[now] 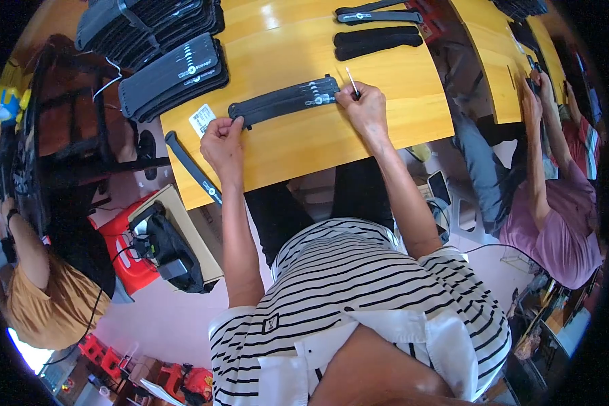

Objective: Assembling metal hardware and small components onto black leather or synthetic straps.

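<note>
A flat black strap (284,100) with pale printing lies across the wooden table (298,155) in front of me. My left hand (223,145) pinches its left end between thumb and fingers. At the strap's right end, my right hand (365,111) is closed round a thin pointed tool (350,78) with a dark grip and a pale tip that points away from me. The right fingers are at the strap's end; whether they also grip it, I cannot tell. A white printed label (201,120) lies just beyond my left hand.
Stacks of black straps (176,74) stand at the far left. More black straps (377,42) lie at the far right, and a single strap (193,166) hangs over the near left edge. Co-workers sit on both sides, one in a purple shirt (555,223). A black bag (166,247) is at lower left.
</note>
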Demonstrator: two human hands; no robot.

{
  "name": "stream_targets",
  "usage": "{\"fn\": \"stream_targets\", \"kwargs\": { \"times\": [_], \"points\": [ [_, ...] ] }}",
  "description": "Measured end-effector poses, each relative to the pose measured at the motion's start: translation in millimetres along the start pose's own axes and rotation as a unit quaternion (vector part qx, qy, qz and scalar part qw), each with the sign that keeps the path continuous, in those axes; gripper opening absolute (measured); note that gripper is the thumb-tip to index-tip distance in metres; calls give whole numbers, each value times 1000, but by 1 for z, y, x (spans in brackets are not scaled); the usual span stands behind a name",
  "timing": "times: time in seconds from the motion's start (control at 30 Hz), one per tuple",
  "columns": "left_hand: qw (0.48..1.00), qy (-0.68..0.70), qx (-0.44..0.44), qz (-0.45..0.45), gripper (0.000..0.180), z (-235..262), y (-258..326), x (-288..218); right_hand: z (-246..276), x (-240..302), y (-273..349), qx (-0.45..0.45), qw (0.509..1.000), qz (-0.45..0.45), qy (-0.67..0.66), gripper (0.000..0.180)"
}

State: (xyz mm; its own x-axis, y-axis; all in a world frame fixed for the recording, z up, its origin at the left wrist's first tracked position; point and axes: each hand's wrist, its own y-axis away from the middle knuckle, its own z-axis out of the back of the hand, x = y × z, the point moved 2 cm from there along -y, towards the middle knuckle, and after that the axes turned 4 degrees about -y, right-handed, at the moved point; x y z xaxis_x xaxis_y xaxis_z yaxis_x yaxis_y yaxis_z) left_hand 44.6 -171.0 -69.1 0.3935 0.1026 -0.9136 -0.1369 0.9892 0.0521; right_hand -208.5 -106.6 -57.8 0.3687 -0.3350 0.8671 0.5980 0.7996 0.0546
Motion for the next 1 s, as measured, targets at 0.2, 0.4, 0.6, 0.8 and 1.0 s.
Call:
{"fn": "stream_targets", "kwargs": {
  "times": [0.2, 0.4, 0.6, 0.8, 1.0],
  "points": [
    [1000, 8, -2, 9, 15, 1, -1, 3, -3, -1, -2, 5, 1000, 3, 6, 15],
    [1000, 25, 5, 10, 15, 0, 0, 0, -3, -2, -2, -1, 1000, 8, 5, 15],
    [1000, -2, -5, 18, 15, 0, 1, -4, -2, 4, -1, -8, 1000, 14, 21, 15],
    [1000, -8, -3, 19, 15, 2, 0, -2, -3, 2, -2, 1, 999, 5, 32, 15],
    [999, -28, -22, 9, 18, 0, -6, 9, -3, 4, -3, -2, 999, -2, 47, 15]
  ]
}}
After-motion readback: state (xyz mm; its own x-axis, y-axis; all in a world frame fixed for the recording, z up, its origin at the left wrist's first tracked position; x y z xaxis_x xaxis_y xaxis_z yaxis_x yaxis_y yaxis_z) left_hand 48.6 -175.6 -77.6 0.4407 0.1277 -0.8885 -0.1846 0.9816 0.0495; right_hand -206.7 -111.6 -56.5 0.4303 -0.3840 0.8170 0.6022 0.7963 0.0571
